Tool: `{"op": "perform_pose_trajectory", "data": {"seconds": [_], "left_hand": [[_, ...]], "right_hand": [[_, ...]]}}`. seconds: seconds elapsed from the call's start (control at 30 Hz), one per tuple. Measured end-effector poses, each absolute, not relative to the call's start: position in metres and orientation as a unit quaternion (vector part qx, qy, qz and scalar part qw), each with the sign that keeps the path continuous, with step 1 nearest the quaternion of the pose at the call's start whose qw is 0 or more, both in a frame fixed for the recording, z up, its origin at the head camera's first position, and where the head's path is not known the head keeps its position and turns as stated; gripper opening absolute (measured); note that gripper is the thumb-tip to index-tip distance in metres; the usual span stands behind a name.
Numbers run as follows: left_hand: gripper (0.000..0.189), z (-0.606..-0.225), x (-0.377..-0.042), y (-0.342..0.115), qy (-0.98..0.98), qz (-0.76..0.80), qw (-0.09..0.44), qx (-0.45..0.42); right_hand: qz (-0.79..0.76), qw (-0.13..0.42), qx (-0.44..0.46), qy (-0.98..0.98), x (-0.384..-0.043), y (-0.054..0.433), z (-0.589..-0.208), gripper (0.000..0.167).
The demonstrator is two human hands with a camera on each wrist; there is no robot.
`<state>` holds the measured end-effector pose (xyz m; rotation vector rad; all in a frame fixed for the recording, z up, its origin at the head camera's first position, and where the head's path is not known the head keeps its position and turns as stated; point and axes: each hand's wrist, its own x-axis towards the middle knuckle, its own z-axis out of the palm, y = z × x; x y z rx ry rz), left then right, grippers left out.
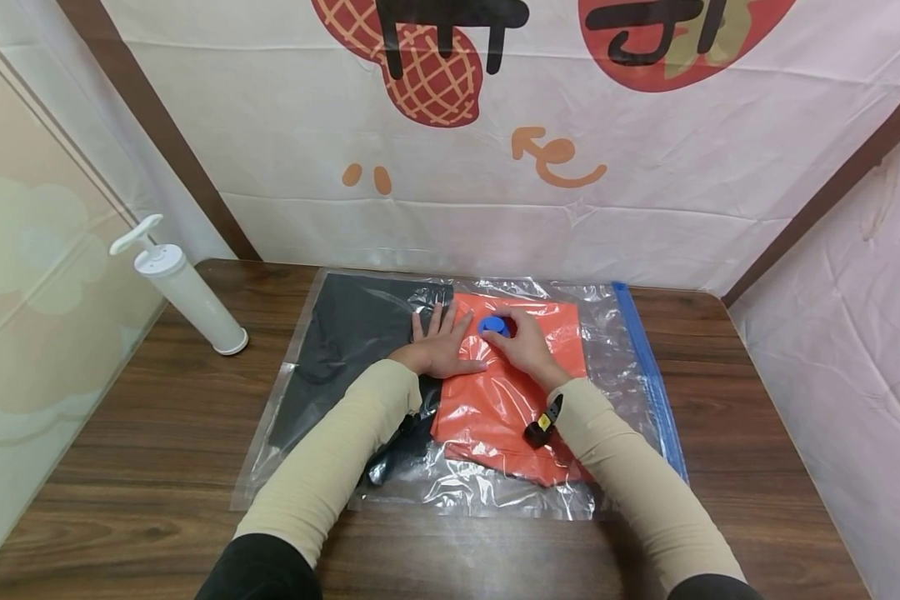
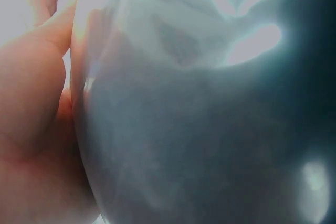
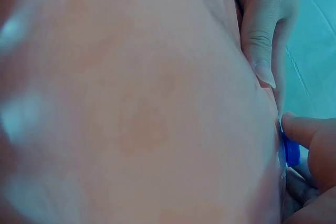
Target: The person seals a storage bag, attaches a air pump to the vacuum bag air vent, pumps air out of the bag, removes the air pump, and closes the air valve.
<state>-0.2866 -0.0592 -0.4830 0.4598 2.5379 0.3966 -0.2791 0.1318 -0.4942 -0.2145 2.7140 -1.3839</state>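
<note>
A clear vacuum storage bag (image 1: 603, 350) lies flat on the table, with a dark folded item (image 1: 348, 333) in its left half and an orange one (image 1: 476, 408) in its right. My left hand (image 1: 438, 348) rests on the bag where the two meet, fingers spread and straight. With thumb and fingers my right hand (image 1: 528, 346) pinches the round blue valve cap (image 1: 492, 324) over the orange item. The right wrist view shows the thumb at the edge of this cap (image 3: 292, 151); its other fingers are partly hidden. Dark glossy plastic (image 2: 184, 145) fills most of the left wrist view.
A white hand pump (image 1: 191, 292) with a T-shaped handle stands at the table's left edge. The bag's blue zip strip (image 1: 648, 375) runs along its right side. Behind the wooden table (image 1: 142, 433) hangs a printed white curtain (image 1: 450, 225).
</note>
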Motion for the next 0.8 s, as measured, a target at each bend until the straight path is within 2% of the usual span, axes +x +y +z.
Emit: {"op": "perform_pose_trajectory", "data": {"seconds": [0.17,0.57,0.8], "left_hand": [[0.104,-0.485,-0.287,-0.06,0.939,0.144,0.26,0.172],[0.101,-0.47,-0.276,-0.061,0.939,0.14,0.252,0.186],[0.104,-0.486,-0.288,-0.06,0.939,0.14,0.261,0.173]], "right_hand": [[-0.45,0.038,-0.077,0.889,-0.28,0.133,-0.496,0.043],[-0.456,0.038,-0.09,0.884,-0.279,0.134,-0.497,0.042],[-0.474,0.041,-0.083,0.876,-0.28,0.134,-0.499,0.059]]}}
